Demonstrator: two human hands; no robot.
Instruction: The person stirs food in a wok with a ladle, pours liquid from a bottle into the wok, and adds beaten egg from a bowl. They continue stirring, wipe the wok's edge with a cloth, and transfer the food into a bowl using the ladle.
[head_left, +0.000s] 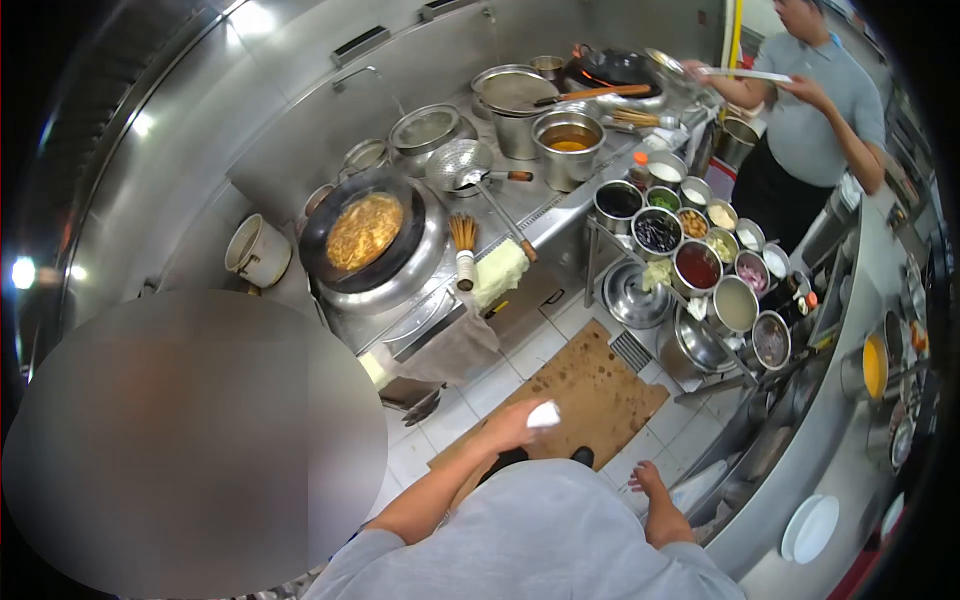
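My left hand [518,424] is closed around a small white cloth [543,414], held low in front of my body above the brown floor mat [585,392]. My right hand [648,481] hangs open near the edge of the steel counter [800,450], holding nothing. Ahead of me a black wok [362,236] with yellow-orange food sits on the burner of the steel cooking range [540,215].
A ladle and skimmer [470,170], a bamboo brush [463,250] and pots line the range. A rack of several seasoning bowls [700,265] stands to the right. Another person [810,110] at the far right holds a plate. A blurred patch covers the lower left.
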